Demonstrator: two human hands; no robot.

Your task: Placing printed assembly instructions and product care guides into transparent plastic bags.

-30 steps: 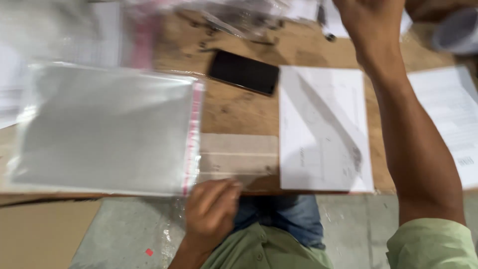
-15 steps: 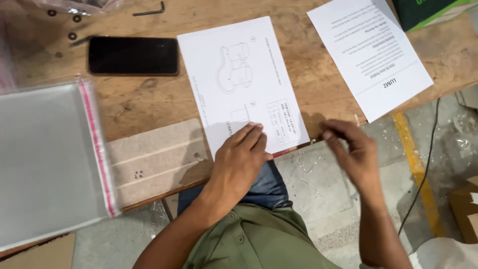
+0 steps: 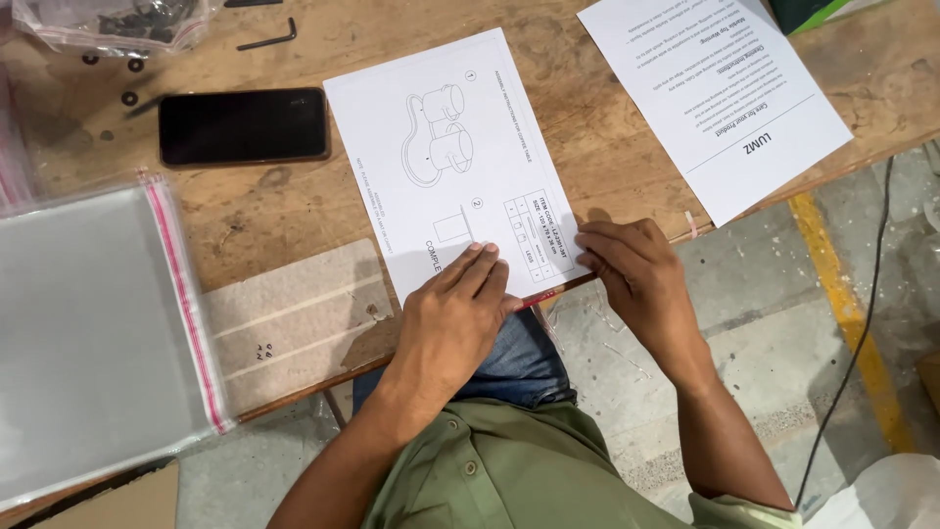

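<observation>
A white sheet with line drawings (image 3: 441,147) lies on the wooden table (image 3: 587,108), its near edge at the table's front edge. My left hand (image 3: 452,318) rests flat on the sheet's near left corner, fingers together and pressing down. My right hand (image 3: 632,269) touches the sheet's near right corner with its fingertips at the table edge. Neither hand grips anything.
A black phone (image 3: 243,125) lies left of the sheet. A second printed sheet (image 3: 715,93) lies at the right. A clear plastic bag with a pink strip (image 3: 93,333) covers the left. A bag of hardware (image 3: 117,22), a hex key (image 3: 266,37) and loose washers sit at the back.
The view has swung and steadied. My right hand came down from the far side of the table to the sheet's near right corner. My left hand moved onto the sheet.
</observation>
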